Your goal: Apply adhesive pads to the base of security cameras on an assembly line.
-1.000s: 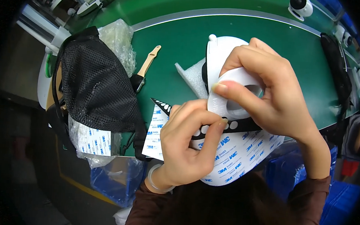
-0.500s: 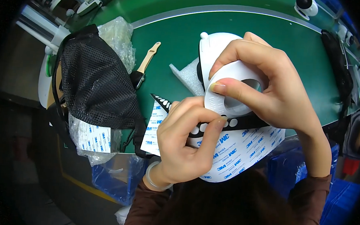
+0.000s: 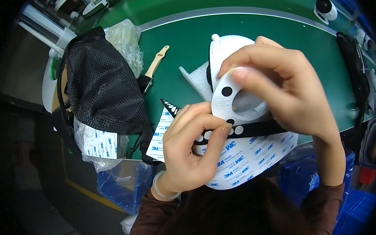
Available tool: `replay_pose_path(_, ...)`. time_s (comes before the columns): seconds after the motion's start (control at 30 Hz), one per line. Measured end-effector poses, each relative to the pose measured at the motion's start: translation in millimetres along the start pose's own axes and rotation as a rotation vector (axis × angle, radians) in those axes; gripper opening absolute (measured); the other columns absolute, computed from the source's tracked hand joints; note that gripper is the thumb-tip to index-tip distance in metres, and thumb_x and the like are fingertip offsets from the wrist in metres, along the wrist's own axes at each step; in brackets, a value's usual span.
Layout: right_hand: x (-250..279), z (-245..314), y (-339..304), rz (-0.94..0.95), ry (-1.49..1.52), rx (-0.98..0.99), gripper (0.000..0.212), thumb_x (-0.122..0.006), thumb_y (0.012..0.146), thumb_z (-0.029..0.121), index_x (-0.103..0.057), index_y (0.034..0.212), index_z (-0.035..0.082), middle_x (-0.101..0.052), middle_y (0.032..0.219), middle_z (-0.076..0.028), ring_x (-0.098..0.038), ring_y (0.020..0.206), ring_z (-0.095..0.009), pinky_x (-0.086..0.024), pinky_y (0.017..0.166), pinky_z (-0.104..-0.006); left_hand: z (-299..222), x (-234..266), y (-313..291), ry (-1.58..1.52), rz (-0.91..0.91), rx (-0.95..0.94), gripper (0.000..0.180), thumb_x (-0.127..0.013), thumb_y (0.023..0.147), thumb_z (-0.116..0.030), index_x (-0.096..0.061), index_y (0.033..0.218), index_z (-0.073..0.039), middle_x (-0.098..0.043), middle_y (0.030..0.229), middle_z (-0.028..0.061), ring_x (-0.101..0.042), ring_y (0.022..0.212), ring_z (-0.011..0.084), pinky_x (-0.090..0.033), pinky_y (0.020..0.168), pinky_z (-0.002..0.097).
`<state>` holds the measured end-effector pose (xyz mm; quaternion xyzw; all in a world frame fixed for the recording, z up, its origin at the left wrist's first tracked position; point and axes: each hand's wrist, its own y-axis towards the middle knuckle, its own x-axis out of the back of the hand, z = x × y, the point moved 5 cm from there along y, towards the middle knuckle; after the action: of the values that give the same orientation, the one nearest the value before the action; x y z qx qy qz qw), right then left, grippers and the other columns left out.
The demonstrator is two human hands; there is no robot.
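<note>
My right hand (image 3: 279, 79) grips a white plastic ring (image 3: 218, 103) by its upper edge, its thumb blurred by motion. A black round pad (image 3: 226, 91) sits on the ring's face. At the ring's lower rim, my left hand (image 3: 195, 147) is closed, with thumb and forefinger pinching a small black round pad (image 3: 230, 121). Beneath both hands lies a black strip (image 3: 259, 129) carrying a row of white dots. It rests over white backing sheets (image 3: 254, 157) with blue print. Behind the ring stands a rounded white housing (image 3: 226, 43), partly hidden by my right hand.
A black mesh bag (image 3: 100, 83) lies at left beside bubble wrap (image 3: 126, 42). A watch with a beige strap (image 3: 157, 62) and a piece of white foam (image 3: 198, 79) rest on the green table (image 3: 179, 36). A white camera (image 3: 325, 10) stands at the far right.
My right thumb has moved up along the ring, uncovering the black pad on its face. The ring is turned slightly, and my left fingers have shifted a little left.
</note>
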<state>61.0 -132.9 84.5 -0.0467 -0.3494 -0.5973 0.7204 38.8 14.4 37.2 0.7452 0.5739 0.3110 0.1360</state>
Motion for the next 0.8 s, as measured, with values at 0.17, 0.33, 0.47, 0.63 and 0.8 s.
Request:
replay_pose_path(0.17,19.3,28.1,-41.4,-0.192,-0.349,0.313,0.034,-0.059,0.07,0.009,-0.06,0.102,-0.002,-0.061,0.096,-0.013,-0.056,0.088,-0.025,-0.044,0.078,-0.034,-20.0,12.1,-9.0,0.19,-0.053,-0.061,0.013,-0.062,0.062,0.007,-0.063,0.073,0.0,-0.053,0.108,0.02,-0.039,0.055,0.0104,-0.036,0.055,0.0218)
replay_pose_path(0.33,2.2,21.1,-74.7,-0.012,-0.222,0.035,0.027,-0.064,0.062,-0.001,-0.064,0.089,0.003,-0.06,0.074,-0.011,-0.057,0.062,-0.023,-0.041,0.057,-0.0287,-25.3,4.1,-8.7,0.088,0.092,0.006,0.017,-0.063,0.06,0.003,-0.064,0.076,-0.003,-0.059,0.098,0.0102,-0.042,0.061,0.0139,-0.034,0.06,0.0241)
replay_pose_path(0.47,-0.3,8.9,-82.0,-0.139,-0.156,-0.003,0.013,-0.063,0.071,-0.001,-0.059,0.083,0.004,-0.055,0.064,-0.008,-0.053,0.052,-0.023,-0.041,0.047,-0.0318,-29.1,-10.1,-2.0,0.121,0.39,-0.011,0.016,-0.067,0.062,-0.001,-0.064,0.077,-0.006,-0.063,0.083,0.0013,-0.049,0.068,0.0157,-0.031,0.065,0.0272)
replay_pose_path(0.63,-3.3,-1.0,-92.3,-0.289,0.055,-0.147,0.009,-0.061,0.074,-0.001,-0.057,0.081,0.004,-0.054,0.064,-0.009,-0.054,0.054,-0.024,-0.043,0.05,-0.0309,-38.7,-22.5,0.9,0.102,0.392,-0.015,0.014,-0.068,0.061,-0.001,-0.065,0.074,-0.006,-0.064,0.076,-0.0005,-0.048,0.064,0.0144,-0.03,0.066,0.0261)
replay_pose_path(0.8,2.1,13.6,-92.6,-0.192,-0.203,0.131,0.022,-0.073,0.06,0.005,-0.064,0.081,0.006,-0.06,0.076,-0.005,-0.055,0.069,-0.02,-0.041,0.059,-0.0289,-28.2,-22.1,-1.1,0.067,0.297,0.002,0.014,-0.065,0.059,0.002,-0.065,0.071,-0.006,-0.064,0.074,-0.0002,-0.048,0.063,0.014,-0.03,0.065,0.025)
